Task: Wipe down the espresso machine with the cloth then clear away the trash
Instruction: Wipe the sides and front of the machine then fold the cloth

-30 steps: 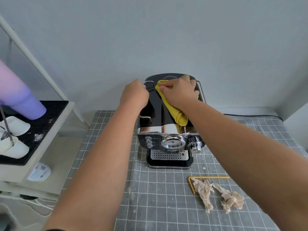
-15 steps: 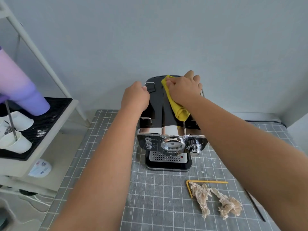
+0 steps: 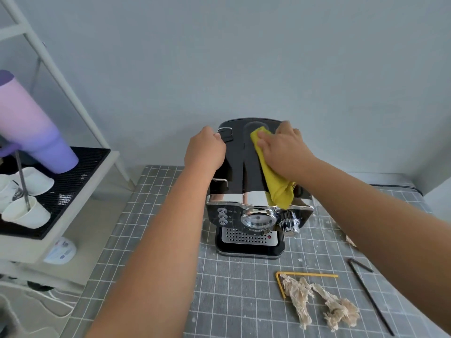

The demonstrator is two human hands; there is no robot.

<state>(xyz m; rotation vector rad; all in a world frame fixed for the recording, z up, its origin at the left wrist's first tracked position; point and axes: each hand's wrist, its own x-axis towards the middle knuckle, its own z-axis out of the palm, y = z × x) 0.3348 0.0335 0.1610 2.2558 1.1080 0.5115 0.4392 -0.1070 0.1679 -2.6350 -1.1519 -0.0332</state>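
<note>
A black and chrome espresso machine (image 3: 246, 213) stands at the back of a grey checked mat (image 3: 234, 301), against the wall. My right hand (image 3: 284, 148) presses a yellow cloth (image 3: 273, 176) flat on the machine's black top, near its rear; the cloth trails forward to the chrome front edge. My left hand (image 3: 205, 150) grips the machine's top left edge. In front of the machine lie crumpled brown paper scraps (image 3: 317, 301), a bent yellow straw (image 3: 305, 275) and a bent black straw (image 3: 368, 291).
A white rack stands to the left, with a black mat (image 3: 73, 181), white cups (image 3: 26, 213) and a purple tumbler (image 3: 31, 132) on it. White crumbs are scattered on the mat to the right of the machine. A black cable (image 3: 400, 186) runs along the back wall.
My right hand has slid the cloth a little toward the rear of the machine's top. My head has shifted, so the black straw at the right has come into view. The left hand keeps its grip.
</note>
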